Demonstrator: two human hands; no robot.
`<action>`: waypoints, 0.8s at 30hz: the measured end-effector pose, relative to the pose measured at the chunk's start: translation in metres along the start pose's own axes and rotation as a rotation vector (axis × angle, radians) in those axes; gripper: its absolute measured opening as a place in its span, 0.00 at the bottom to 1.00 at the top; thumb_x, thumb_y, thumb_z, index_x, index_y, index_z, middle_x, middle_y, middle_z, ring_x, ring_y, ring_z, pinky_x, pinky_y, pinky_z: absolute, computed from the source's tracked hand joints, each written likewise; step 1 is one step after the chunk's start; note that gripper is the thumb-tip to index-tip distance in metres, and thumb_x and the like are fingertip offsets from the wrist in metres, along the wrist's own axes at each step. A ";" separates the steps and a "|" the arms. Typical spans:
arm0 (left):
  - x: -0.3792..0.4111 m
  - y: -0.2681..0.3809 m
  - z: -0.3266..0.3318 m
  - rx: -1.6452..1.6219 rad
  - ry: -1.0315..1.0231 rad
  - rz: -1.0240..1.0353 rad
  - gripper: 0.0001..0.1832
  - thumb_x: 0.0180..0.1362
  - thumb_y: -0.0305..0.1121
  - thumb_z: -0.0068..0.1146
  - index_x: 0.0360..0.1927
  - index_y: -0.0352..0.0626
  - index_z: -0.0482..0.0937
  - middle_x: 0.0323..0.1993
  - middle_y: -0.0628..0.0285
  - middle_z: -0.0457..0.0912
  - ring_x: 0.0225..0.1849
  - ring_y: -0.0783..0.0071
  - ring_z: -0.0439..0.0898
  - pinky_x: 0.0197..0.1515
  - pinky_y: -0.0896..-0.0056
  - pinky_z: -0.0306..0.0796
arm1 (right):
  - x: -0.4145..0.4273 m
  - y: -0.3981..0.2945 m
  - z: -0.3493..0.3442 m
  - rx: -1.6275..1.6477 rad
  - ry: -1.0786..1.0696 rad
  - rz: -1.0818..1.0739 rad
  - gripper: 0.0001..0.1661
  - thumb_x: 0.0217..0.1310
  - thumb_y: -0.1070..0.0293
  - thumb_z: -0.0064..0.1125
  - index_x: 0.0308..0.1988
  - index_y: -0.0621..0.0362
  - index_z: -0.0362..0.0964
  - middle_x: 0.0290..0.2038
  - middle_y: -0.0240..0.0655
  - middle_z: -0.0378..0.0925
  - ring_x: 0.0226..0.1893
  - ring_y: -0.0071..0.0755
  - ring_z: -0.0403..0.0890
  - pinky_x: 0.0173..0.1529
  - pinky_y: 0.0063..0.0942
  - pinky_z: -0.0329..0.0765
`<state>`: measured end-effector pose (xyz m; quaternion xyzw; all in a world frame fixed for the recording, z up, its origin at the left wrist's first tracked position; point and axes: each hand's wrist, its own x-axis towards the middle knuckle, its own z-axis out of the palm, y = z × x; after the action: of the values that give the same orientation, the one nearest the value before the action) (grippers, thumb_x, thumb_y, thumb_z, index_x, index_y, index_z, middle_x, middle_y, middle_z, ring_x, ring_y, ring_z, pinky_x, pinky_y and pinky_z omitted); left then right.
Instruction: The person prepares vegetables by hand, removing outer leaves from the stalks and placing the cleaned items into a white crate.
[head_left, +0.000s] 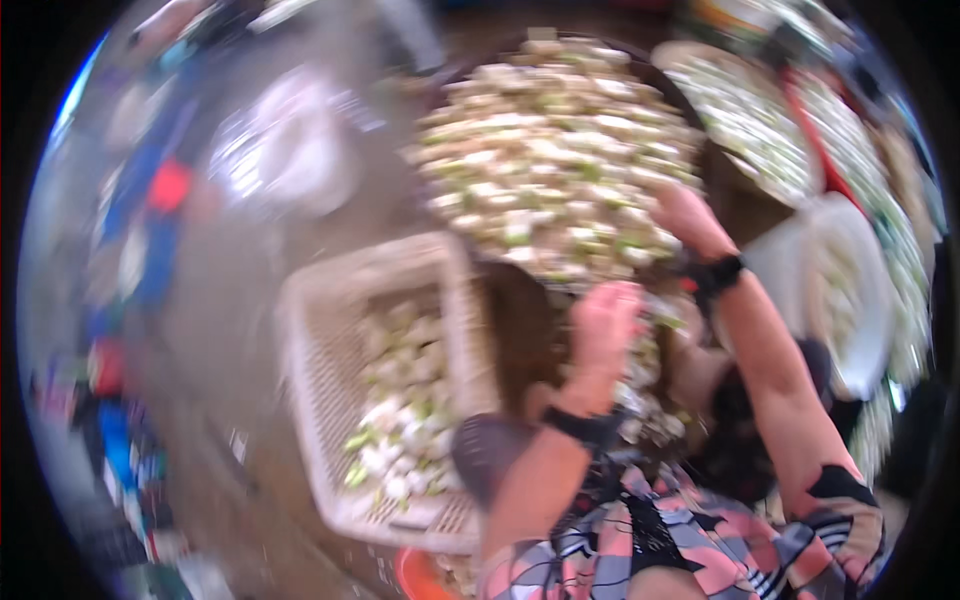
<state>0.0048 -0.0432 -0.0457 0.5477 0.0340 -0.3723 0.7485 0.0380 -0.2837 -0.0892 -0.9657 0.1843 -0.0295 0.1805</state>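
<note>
A large dark round tub (697, 109) is heaped with white and pale green vegetable pieces (555, 165), too blurred to name exactly. My right hand (688, 217) reaches to the right edge of this heap, its fingertips blurred against the pieces. Nearer my body, my left hand (606, 322) is raised just below the tub's near rim with its fingers curled. Whether anything is in either hand cannot be made out. Below and beside the left hand lie pale scraps (646, 409) between my legs. Both wrists wear dark bands.
At left stands a white plastic basket (307, 390), partly filled with white and green pieces. A pink-white plastic bag (300, 142) lies on the wet floor (240, 315). Right are a basin of pale pieces (739, 120) and a white container (874, 300). An orange bowl (416, 574) sits below.
</note>
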 end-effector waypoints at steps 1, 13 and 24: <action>0.005 -0.004 0.007 -0.032 0.032 -0.033 0.09 0.53 0.26 0.52 0.39 0.41 0.78 0.35 0.64 0.80 0.34 0.76 0.79 0.33 0.73 0.74 | 0.008 0.024 0.037 0.043 0.058 0.110 0.18 0.51 0.59 0.53 0.27 0.67 0.74 0.29 0.52 0.76 0.27 0.49 0.76 0.32 0.43 0.72; 0.027 -0.018 0.018 -0.222 -0.068 -0.103 0.06 0.60 0.32 0.49 0.32 0.43 0.74 0.27 0.71 0.74 0.28 0.85 0.73 0.25 0.83 0.66 | 0.080 0.079 0.114 1.043 -0.505 0.411 0.20 0.48 0.66 0.54 0.44 0.63 0.74 0.35 0.42 0.79 0.34 0.36 0.80 0.36 0.30 0.78; 0.070 -0.038 -0.001 -0.540 0.192 0.227 0.19 0.59 0.31 0.52 0.53 0.43 0.63 0.39 0.63 0.75 0.39 0.76 0.75 0.38 0.73 0.71 | -0.081 -0.088 0.023 1.222 0.008 -0.040 0.35 0.52 0.80 0.56 0.61 0.63 0.59 0.54 0.37 0.67 0.51 0.28 0.70 0.56 0.25 0.67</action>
<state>0.0332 -0.0833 -0.1088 0.3619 0.1410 -0.2105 0.8971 -0.0038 -0.1699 -0.0780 -0.6907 0.1166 -0.1371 0.7004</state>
